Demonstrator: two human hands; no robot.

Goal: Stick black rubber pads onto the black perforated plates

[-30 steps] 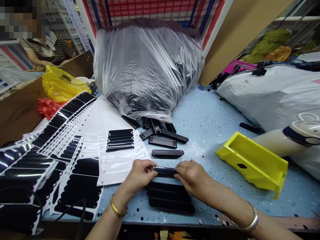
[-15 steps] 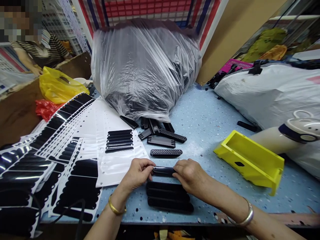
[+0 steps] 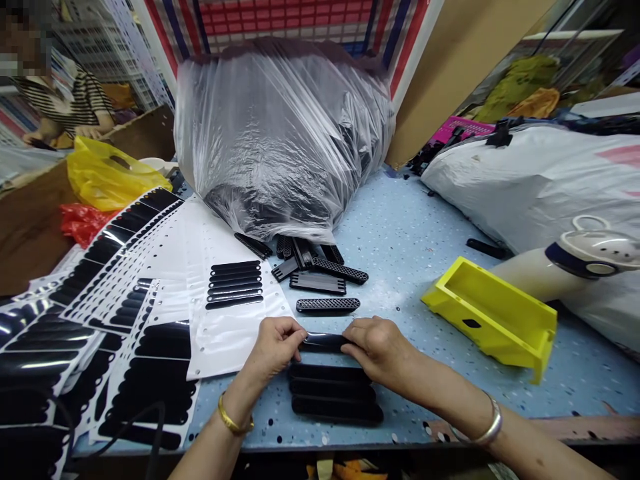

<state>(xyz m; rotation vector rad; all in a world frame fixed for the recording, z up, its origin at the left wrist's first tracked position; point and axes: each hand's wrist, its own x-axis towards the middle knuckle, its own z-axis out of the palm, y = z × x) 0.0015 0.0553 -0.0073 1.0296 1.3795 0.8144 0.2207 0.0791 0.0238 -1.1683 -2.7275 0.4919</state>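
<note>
A glossy black strip-shaped piece (image 3: 324, 342) lies level between my hands. My left hand (image 3: 278, 341) pinches its left end, and my right hand (image 3: 376, 343) grips its right end. Just below, several matt black strip pieces (image 3: 334, 392) rest side by side on the table. Above my hands is a black piece with a honeycomb pattern (image 3: 327, 305), and beyond it a loose heap of similar pieces (image 3: 320, 283). Left of my left hand, a white backing sheet (image 3: 225, 340) carries a short row of black stickers (image 3: 235, 283).
More black sticker sheets (image 3: 145, 380) overlap at the left. A large clear plastic bag (image 3: 285, 147) stands at the back. To the right are a yellow plastic bin (image 3: 490, 320), a white bottle (image 3: 530, 270) and a white sack (image 3: 540, 180). A person (image 3: 65, 93) sits at the far left.
Both hands keep their hold on the glossy black piece, with little finger movement. The whole view has shifted slightly. The other person's hands have moved.
</note>
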